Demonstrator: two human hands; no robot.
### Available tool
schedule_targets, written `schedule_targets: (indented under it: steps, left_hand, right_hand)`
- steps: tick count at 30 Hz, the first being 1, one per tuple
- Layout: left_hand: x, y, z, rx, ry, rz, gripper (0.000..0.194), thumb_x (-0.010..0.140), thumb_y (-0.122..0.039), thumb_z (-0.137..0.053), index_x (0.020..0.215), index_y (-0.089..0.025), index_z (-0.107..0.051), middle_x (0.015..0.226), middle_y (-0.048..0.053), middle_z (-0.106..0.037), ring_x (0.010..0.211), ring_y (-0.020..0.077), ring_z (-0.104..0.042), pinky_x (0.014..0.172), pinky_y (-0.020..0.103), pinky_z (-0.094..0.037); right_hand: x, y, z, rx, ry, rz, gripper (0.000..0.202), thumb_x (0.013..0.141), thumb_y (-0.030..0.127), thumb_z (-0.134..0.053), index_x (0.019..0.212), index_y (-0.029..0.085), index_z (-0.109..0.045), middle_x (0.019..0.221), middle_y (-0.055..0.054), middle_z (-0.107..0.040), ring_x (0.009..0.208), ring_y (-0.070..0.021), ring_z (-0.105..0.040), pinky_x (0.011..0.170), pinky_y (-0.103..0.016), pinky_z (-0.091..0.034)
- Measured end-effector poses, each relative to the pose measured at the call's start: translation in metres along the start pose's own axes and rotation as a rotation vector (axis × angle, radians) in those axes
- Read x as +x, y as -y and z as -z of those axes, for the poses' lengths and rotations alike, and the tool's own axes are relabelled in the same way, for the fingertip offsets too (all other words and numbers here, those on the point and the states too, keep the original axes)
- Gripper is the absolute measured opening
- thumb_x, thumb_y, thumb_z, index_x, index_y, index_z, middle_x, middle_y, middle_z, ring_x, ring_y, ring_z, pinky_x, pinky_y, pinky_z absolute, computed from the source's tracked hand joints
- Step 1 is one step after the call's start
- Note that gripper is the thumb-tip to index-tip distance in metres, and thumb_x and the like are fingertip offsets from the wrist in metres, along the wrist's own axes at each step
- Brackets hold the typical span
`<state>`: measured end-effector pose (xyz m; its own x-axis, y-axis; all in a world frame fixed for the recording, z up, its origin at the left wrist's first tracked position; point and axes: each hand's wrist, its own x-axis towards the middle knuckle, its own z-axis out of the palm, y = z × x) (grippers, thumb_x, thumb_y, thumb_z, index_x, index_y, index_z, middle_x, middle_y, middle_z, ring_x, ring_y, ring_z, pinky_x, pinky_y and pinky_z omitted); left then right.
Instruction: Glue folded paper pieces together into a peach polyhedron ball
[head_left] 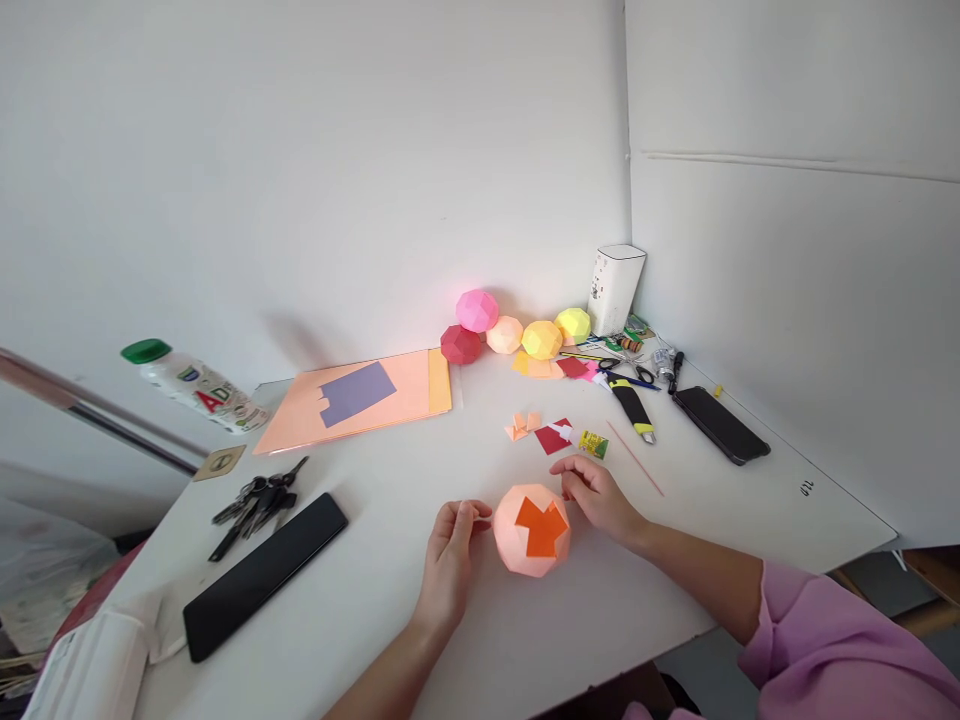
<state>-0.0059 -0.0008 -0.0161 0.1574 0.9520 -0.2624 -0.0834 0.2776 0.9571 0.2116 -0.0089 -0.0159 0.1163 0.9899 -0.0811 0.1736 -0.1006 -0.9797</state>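
Note:
A faceted peach paper ball stands on the table between my hands, with a jagged opening in its side showing a deep orange inside. At its left edge is my left hand, its thumb and fingers drawn together; whether anything small is pinched there I cannot make out. My right hand is at the ball's upper right, index finger stretched out and thumb apart from it, with no object visible in it. Just beyond lie small peach paper pieces, a dark red paper piece and a small yellow-green glue tube.
Finished paper balls sit along the wall. Right of them are a white container, scissors, a utility knife and a black phone. Leftward lie peach sheets, keys, a long black object and a bottle.

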Motion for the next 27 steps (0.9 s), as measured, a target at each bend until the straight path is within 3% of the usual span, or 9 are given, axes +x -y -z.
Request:
schedule_targets:
  steps: [5, 8, 15, 22, 24, 27]
  left_hand:
    - [0.002, 0.001, -0.001, -0.052, 0.019, -0.053, 0.038, 0.084, -0.051, -0.053, 0.063, -0.020, -0.049, 0.074, 0.001, -0.056, 0.072, 0.0157, -0.050, 0.068, 0.026, -0.042]
    - [0.005, 0.001, 0.001, -0.114, 0.027, 0.000, 0.040, 0.083, -0.052, -0.053, 0.061, -0.020, -0.045, 0.075, 0.002, -0.058, 0.073, 0.0165, -0.052, 0.070, 0.028, -0.044]
    - [0.012, -0.002, 0.003, -0.196, 0.036, 0.064, 0.039, 0.079, -0.052, -0.054, 0.073, -0.015, -0.065, 0.086, 0.009, -0.064, 0.083, 0.0229, -0.059, 0.081, 0.038, -0.047]
    - [0.017, -0.005, 0.004, -0.278, 0.038, 0.087, 0.027, 0.076, -0.039, -0.052, 0.062, -0.017, -0.059, 0.077, 0.006, -0.064, 0.076, 0.0198, -0.059, 0.077, 0.035, -0.047]
    - [0.020, -0.007, 0.006, -0.312, 0.054, 0.115, 0.025, 0.075, -0.036, -0.052, 0.062, -0.016, -0.059, 0.074, 0.006, -0.064, 0.074, 0.0195, -0.059, 0.074, 0.034, -0.048]
    - [0.025, -0.011, 0.009, -0.363, 0.076, 0.161, 0.020, 0.073, -0.030, -0.052, 0.062, -0.015, -0.060, 0.071, 0.007, -0.063, 0.070, 0.0183, -0.059, 0.070, 0.033, -0.049]
  right_hand:
    - [0.004, -0.007, -0.001, -0.015, 0.059, -0.038, 0.015, 0.084, 0.026, -0.044, 0.086, 0.022, -0.058, 0.063, 0.004, -0.049, 0.059, -0.0144, -0.049, 0.061, -0.031, -0.041]
    - [0.006, -0.010, 0.000, -0.040, 0.060, -0.031, 0.015, 0.084, 0.026, -0.045, 0.086, 0.022, -0.059, 0.066, 0.002, -0.052, 0.061, -0.0147, -0.050, 0.061, -0.030, -0.041]
    - [0.010, -0.014, 0.003, -0.119, 0.063, 0.021, 0.015, 0.086, 0.027, -0.045, 0.087, 0.021, -0.059, 0.073, -0.001, -0.058, 0.062, -0.0152, -0.052, 0.059, -0.030, -0.041]
    - [0.018, -0.021, 0.000, -0.247, 0.035, 0.152, 0.020, 0.089, 0.029, -0.041, 0.091, 0.020, -0.058, 0.070, -0.001, -0.058, 0.059, -0.0149, -0.053, 0.055, -0.028, -0.044]
    - [0.024, -0.019, -0.003, -0.310, 0.002, 0.216, 0.018, 0.088, 0.028, -0.042, 0.091, 0.019, -0.057, 0.076, -0.003, -0.059, 0.065, -0.0159, -0.055, 0.059, -0.029, -0.047]
    - [0.041, -0.015, -0.011, -0.417, -0.005, 0.328, 0.017, 0.084, 0.024, -0.047, 0.095, 0.019, -0.059, 0.105, -0.010, -0.058, 0.072, -0.0161, -0.056, 0.062, -0.030, -0.049]
